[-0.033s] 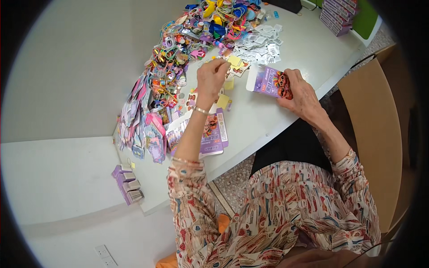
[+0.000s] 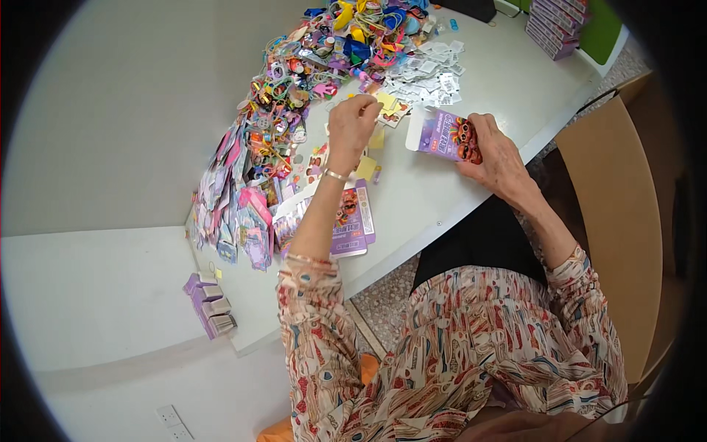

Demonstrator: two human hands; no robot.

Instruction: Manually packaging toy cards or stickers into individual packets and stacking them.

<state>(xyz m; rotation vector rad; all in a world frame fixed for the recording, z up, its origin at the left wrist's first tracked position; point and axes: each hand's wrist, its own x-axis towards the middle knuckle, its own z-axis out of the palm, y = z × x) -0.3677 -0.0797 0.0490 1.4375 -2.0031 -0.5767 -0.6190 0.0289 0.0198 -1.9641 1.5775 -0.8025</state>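
Observation:
My right hand (image 2: 499, 158) grips a small purple carton (image 2: 444, 135) with cartoon figures on it. The carton lies on its side just above the table, its white end flap standing out to the left. Over the middle of the table is my left hand (image 2: 353, 125), thumb and fingers pinched together; what is between them, if anything, is too small to make out. Its fingertips are beside yellow paper squares (image 2: 386, 102) and some printed character cards (image 2: 398, 114). Under and beside my left forearm lie flattened purple cartons (image 2: 352, 221).
A long heap of small colourful toys (image 2: 294, 81) runs along the partition. White sachets (image 2: 431, 74) lie at its far end and pink-purple packets (image 2: 221, 191) at its near end. Stacked purple boxes (image 2: 556, 29) stand far right; a large cardboard box (image 2: 611, 221) is on my right.
My left hand has shifted very slightly to the right, still pinched. The right hand and the carton stay where they were.

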